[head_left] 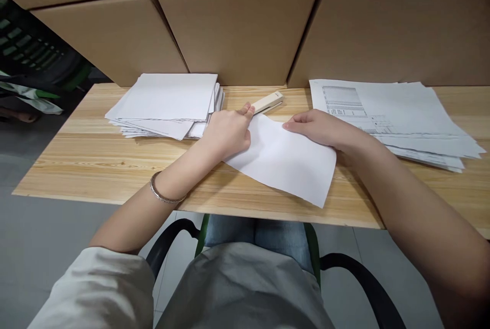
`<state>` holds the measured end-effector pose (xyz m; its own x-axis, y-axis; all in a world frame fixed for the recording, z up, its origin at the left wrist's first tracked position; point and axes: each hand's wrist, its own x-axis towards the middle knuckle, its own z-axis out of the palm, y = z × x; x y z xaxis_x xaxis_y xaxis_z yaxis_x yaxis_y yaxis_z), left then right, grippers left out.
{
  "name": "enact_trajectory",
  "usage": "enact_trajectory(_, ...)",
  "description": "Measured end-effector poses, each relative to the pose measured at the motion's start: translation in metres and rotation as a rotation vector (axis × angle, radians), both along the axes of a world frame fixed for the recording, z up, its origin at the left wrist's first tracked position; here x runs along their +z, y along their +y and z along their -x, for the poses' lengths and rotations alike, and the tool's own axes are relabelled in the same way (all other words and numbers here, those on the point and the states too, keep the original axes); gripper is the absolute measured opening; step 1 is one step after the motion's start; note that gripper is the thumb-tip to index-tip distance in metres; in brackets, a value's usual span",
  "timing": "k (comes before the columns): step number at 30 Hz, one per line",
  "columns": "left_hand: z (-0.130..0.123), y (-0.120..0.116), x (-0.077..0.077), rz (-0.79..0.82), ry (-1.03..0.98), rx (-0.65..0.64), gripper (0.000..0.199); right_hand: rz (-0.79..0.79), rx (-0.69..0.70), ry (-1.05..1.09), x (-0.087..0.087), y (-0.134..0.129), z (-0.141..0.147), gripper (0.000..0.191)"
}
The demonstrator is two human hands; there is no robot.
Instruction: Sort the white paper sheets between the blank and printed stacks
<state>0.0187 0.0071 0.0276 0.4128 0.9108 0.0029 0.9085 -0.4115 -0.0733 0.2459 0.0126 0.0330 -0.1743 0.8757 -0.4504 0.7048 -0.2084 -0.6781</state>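
Observation:
My left hand (229, 134) is closed around the near end of a cream stapler (270, 102), whose other end points away to the upper right. The left edge of a white sheet of paper (289, 160) runs under that hand, so where stapler and paper meet is hidden. With thumb and fingers my right hand (316, 127) pinches the sheet's far edge. The sheet bends slightly, and its near right corner hangs toward the front of the table. Whether it is one sheet or a few together, I cannot tell.
A stack of white paper (168, 96) lies on the left of the wooden table (76, 165). On the right is another stack, its top sheet printed (401, 107). Large cardboard boxes (237, 32) form a wall along the back. Chair armrests (356, 262) flank my lap.

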Motion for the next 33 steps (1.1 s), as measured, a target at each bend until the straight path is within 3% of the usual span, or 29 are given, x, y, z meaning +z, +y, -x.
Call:
enact_trajectory(10, 0.002, -0.001, -0.005, -0.025, -0.006, 0.019, 0.066, 0.005, 0.008, 0.014, -0.005, 0.002, -0.003, 0.033)
enact_trajectory(17, 0.012, -0.002, -0.005, -0.019, -0.22, 0.019, 0.062, 0.012, 0.035, 0.062, -0.005, -0.001, -0.005, 0.026)
enact_trajectory(23, 0.023, 0.002, 0.006, -0.062, -0.47, 0.157, 0.055, -0.026, 0.184, 0.076, 0.006, -0.002, -0.008, 0.013)
enact_trajectory(28, 0.029, 0.001, 0.016, 0.099, -0.745, 0.187, 0.035, -0.141, 0.206, 0.043, 0.017, -0.004, -0.014, 0.014)
enact_trajectory(33, 0.028, 0.002, 0.02, 0.326, -0.976, 0.249, 0.032, -0.216, 0.138, -0.017, 0.025, -0.008, -0.021, 0.018)
